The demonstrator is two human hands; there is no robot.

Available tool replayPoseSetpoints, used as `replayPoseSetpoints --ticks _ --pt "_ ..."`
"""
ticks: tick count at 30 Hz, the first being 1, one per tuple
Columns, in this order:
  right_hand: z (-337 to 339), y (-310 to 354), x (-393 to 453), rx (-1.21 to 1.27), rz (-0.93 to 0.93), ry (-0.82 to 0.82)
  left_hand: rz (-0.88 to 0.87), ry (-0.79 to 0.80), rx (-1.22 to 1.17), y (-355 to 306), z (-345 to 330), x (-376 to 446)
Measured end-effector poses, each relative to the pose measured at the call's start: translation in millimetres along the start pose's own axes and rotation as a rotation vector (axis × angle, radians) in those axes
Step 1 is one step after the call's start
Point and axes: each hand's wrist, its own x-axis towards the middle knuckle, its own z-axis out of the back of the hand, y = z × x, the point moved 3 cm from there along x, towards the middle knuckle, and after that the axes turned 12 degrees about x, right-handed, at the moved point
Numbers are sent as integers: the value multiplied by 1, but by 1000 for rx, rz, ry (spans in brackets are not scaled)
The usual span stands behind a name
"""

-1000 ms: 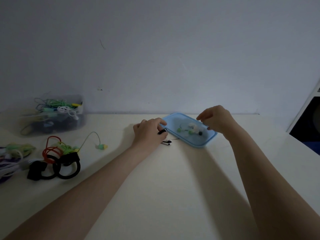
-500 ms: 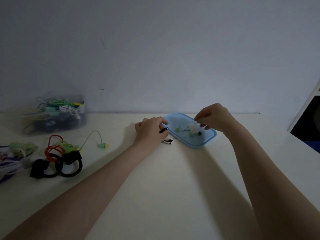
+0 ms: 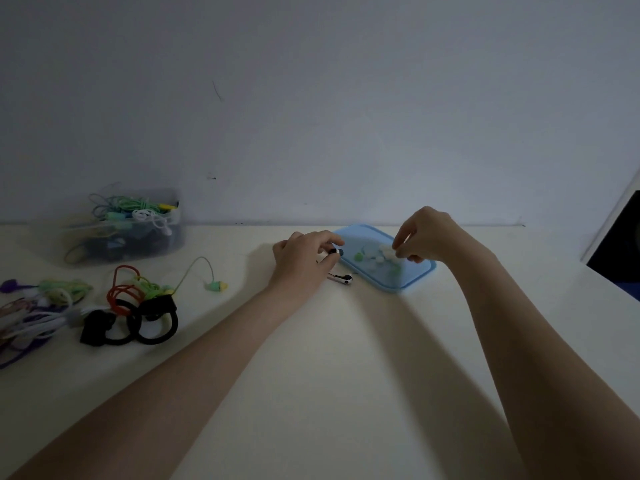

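Hands first: my left hand still pinches the black earbud just left of the tray, while my right hand has lifted slightly above it, fingers now pinching a white tip, so fitting it comes next, I judge.

my cream table runs back to the wall. at its far left stands a clear box of tangled cables. nearer lie black ear-hook earphones, a red cord, a green earbud and a purple-white cable heap. far middle lies a blue lid, with a small black-and-white earbud just beside it.
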Motion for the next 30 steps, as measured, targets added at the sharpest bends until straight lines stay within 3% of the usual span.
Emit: replayPoseSetpoints --ticks 3,6,15,22,26,30 --pt "-2 17 -1 118 118 8 -67 19 130 4 10 -2" --pt "-20 33 -5 203 166 153 -145 81 235 14 20 -6" --pt "-58 57 -20 -89 246 314 -121 144 -77 30 26 -13" --pt "-74 55 -13 98 296 243 -133 -100 -85 33 44 -19" --pt "-76 51 -10 328 278 170 -253 96 -50 27 37 -29" --pt "-81 47 -11 580 235 69 -219 200 67 31 27 -26"
